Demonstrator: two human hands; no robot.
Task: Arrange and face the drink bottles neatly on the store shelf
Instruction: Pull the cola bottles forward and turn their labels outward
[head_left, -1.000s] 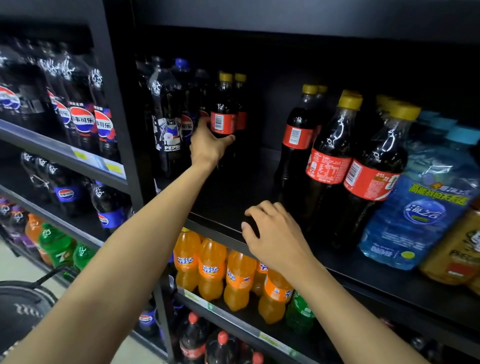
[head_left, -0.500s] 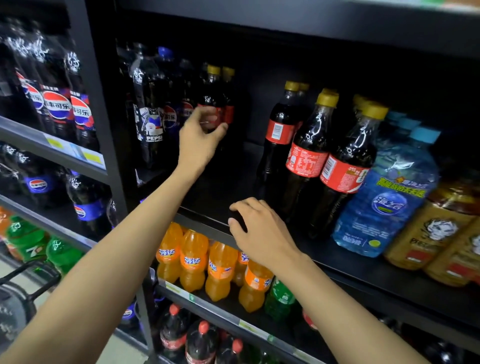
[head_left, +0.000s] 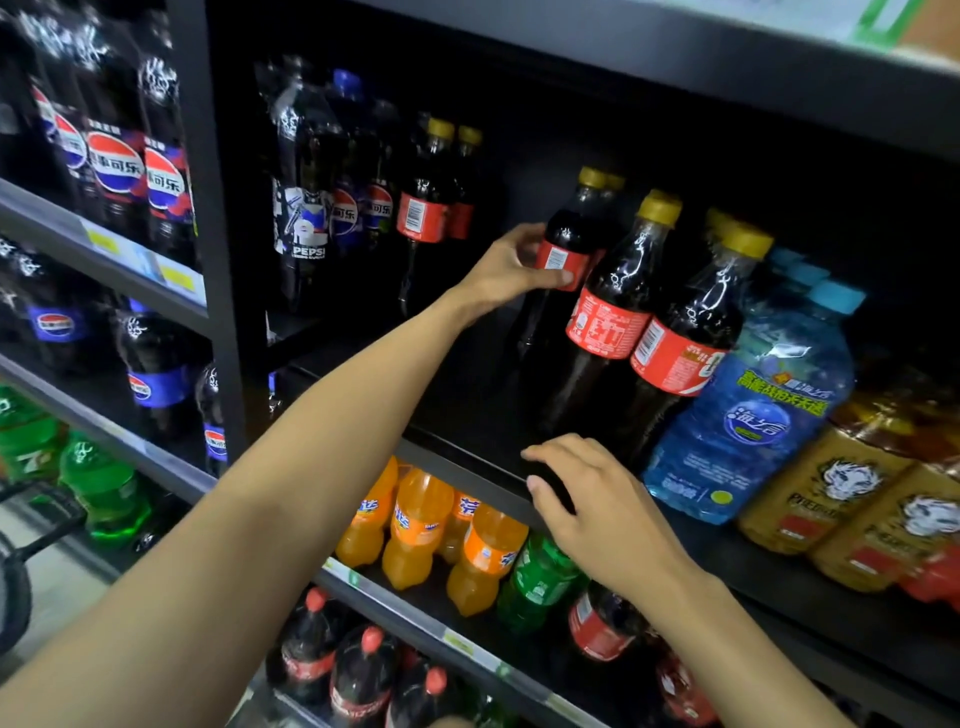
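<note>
From my end: left hand is wrapped round the red label of a yellow-cap cola bottle, which stands on the dark shelf just right of the palm. Right hand rests loose-fingered on the shelf lip.

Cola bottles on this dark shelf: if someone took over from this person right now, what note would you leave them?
Left hand: grips the rear cola bottle round its red label, barcode side showing.
Right hand: open, resting on the shelf edge, holding nothing.
Where things are: two front cola bottles stand just right of the gripped one, next to the blue water bottle. Two back-left colas stand by the Pepsi bottles.
Done: all the bottles stand upright.
Left: probably turn the gripped bottle so its logo faces forward, then line the colas up at the front.
</note>
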